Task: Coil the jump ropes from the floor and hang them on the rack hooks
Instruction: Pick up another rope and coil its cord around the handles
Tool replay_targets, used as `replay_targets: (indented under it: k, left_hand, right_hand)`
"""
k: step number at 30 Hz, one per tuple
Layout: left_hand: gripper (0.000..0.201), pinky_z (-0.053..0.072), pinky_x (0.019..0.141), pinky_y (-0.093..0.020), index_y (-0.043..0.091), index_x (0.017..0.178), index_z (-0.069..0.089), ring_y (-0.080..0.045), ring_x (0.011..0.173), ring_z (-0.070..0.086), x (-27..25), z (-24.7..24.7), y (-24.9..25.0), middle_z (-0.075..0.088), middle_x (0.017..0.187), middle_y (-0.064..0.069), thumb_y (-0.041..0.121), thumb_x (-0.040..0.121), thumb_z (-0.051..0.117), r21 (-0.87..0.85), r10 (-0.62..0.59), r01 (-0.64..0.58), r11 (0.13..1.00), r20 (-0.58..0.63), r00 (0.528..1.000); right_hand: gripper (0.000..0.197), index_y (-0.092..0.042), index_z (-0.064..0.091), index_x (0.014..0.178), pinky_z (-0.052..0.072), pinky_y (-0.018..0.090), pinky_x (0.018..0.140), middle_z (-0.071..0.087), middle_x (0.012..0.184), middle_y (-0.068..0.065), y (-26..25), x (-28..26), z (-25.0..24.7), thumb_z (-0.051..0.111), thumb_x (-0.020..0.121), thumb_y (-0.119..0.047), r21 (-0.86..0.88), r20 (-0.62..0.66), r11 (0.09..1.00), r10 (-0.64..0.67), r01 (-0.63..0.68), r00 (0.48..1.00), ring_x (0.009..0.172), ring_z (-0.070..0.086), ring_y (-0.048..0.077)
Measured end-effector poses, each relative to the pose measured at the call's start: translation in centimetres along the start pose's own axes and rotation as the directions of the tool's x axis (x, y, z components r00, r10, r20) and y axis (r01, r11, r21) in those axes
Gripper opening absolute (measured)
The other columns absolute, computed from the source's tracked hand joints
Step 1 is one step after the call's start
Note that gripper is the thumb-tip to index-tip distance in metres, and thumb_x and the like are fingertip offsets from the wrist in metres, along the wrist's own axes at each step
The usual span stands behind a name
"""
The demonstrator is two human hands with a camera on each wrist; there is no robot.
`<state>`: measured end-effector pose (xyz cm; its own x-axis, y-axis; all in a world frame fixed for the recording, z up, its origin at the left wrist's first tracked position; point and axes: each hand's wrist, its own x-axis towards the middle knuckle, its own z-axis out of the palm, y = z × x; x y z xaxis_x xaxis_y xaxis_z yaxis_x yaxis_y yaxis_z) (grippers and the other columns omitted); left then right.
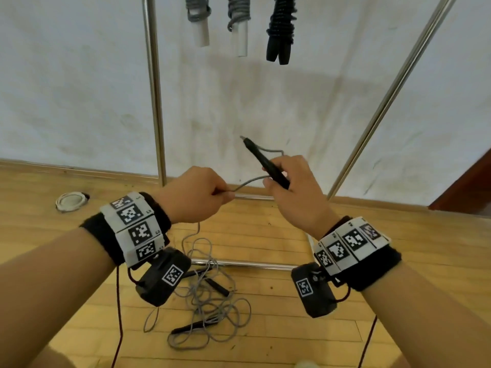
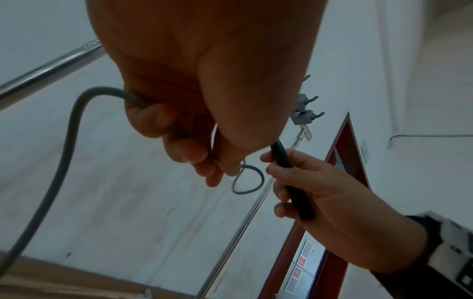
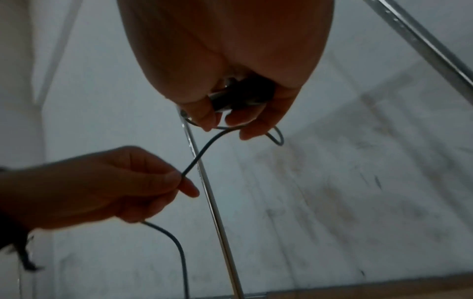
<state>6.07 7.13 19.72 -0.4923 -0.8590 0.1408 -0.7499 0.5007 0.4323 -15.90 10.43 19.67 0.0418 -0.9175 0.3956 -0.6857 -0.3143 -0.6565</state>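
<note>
Both hands raised, left and right fingers curled

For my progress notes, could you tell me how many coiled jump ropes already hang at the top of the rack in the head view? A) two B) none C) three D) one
C: three coiled bundles hang side by side, two grey ropes with white handles and one dark rope with black handles.
</note>
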Motion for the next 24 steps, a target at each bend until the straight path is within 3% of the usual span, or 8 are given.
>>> replay_targets:
  k: [2,4,6,8,12,16,20,24]
  left_hand:
    - [0.034,0.038,0.05,-0.022,0.019,0.08,0.072,-0.011,0.05,0.051,0.1,-0.2,0.5,0.061,0.059,-0.002,0.04,0.098,0.054,-0.011,0.059,-0.059,0.998,-0.002,0.998]
    - [0.031,0.037,0.049,-0.023,0.02,0.079,0.071,-0.012,0.049,0.05,0.3,-0.3,0.8,0.06,0.057,-0.002,0.038,0.098,0.054,-0.036,0.111,-0.112,0.993,-0.03,0.993]
    - [0.027,0.033,0.046,-0.018,0.029,0.074,0.066,-0.01,0.045,0.047,0.4,-0.2,0.8,0.055,0.052,0.002,0.035,0.098,0.055,-0.085,0.134,-0.138,0.987,-0.06,0.989]
    - [0.025,0.034,0.047,-0.015,0.029,0.075,0.067,-0.007,0.046,0.047,0.5,-0.1,0.5,0.053,0.051,0.005,0.034,0.097,0.057,-0.091,0.14,-0.149,0.985,-0.092,0.986]
    - [0.022,0.033,0.053,-0.013,0.023,0.09,0.072,-0.003,0.062,0.055,0.6,-0.2,-0.9,0.06,0.067,0.011,0.037,0.097,0.056,-0.047,0.095,-0.105,0.993,-0.186,0.978]
    - [0.02,0.045,0.054,-0.019,0.027,0.091,0.073,-0.006,0.066,0.06,0.1,0.0,-0.9,0.064,0.065,0.007,0.038,0.096,0.058,-0.155,0.073,-0.109,0.982,-0.224,0.972]
    - [0.025,0.044,0.054,-0.018,0.027,0.079,0.066,-0.006,0.057,0.056,0.1,0.0,-1.2,0.061,0.06,0.005,0.043,0.095,0.056,-0.178,0.075,-0.108,0.978,-0.181,0.981]
    - [0.031,0.041,0.052,-0.012,0.03,0.083,0.065,0.001,0.056,0.055,0.2,0.0,-3.4,0.064,0.073,0.006,0.041,0.101,0.043,-0.19,0.031,-0.031,0.981,-0.005,1.0]
  right_hand:
    - [0.018,-0.024,0.059,0.112,0.045,0.012,0.07,0.04,0.111,-0.011,-0.2,0.3,0.3,0.06,0.094,-0.027,-0.081,0.014,0.992,-0.099,0.1,0.995,0.091,0.05,-0.001]
    - [0.015,-0.024,0.058,0.109,0.04,0.013,0.07,0.046,0.107,-0.011,-0.3,0.5,0.7,0.058,0.095,-0.03,-0.111,0.086,0.984,-0.133,0.142,0.987,0.088,0.051,0.0]
    - [0.011,-0.025,0.057,0.103,0.036,0.018,0.063,0.052,0.092,-0.011,-0.4,0.3,1.1,0.056,0.096,-0.034,-0.099,0.132,0.989,-0.094,0.107,0.987,0.077,0.052,0.003]
    - [0.011,-0.025,0.057,0.098,0.037,0.021,0.058,0.053,0.082,-0.01,-0.4,0.4,1.5,0.055,0.096,-0.036,-0.076,0.141,0.995,-0.051,0.063,0.989,0.067,0.051,0.006]
    - [0.005,-0.031,0.057,0.092,0.039,0.011,0.053,0.057,0.078,-0.01,-0.5,1.1,1.3,0.06,0.095,-0.035,-0.02,0.135,1.0,0.008,-0.006,0.991,0.061,0.053,-0.001]
    - [0.014,-0.026,0.063,0.086,0.036,0.014,0.051,0.056,0.067,-0.01,-0.5,1.1,1.5,0.066,0.091,-0.038,0.028,0.213,0.998,0.055,-0.062,0.976,0.051,0.049,0.001]
    - [0.017,-0.019,0.063,0.084,0.041,0.024,0.052,0.061,0.061,-0.004,-0.9,1.8,1.3,0.065,0.092,-0.033,0.095,0.208,0.989,0.095,-0.117,0.974,0.047,0.047,0.002]
    - [0.018,-0.012,0.061,0.09,0.043,0.029,0.052,0.061,0.06,-0.003,-0.5,2.5,0.3,0.063,0.094,-0.03,0.257,0.146,0.946,0.163,-0.196,0.976,0.048,0.049,0.009]
